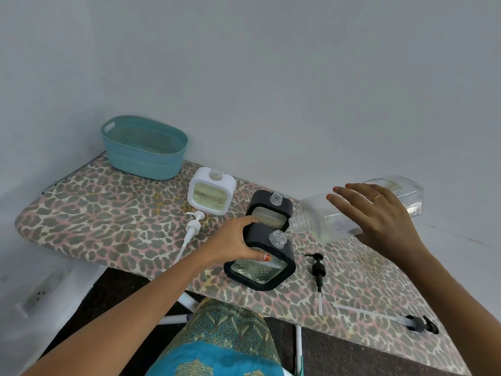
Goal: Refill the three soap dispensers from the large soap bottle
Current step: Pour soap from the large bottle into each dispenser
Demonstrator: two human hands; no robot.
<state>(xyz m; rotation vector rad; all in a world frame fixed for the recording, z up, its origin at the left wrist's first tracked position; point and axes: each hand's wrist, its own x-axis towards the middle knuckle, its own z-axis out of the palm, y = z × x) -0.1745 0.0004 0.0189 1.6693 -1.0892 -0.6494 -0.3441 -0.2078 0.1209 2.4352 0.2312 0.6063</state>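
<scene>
Leopard-print ironing board (95,213): left hand (233,240) grips black dispenser (260,271), right hand (379,215) wraps the likely heavy, slick large soap bottle (320,215) mid-body.

Nothing to read here: the bottle (322,213) carries a pale label (394,187) near its base, but it's too blurred to make out any word, brand or number.

Clear glossy plastic bottle (360,207); matt black dispenser (260,260); leopard-print cloth board (108,221).
</scene>
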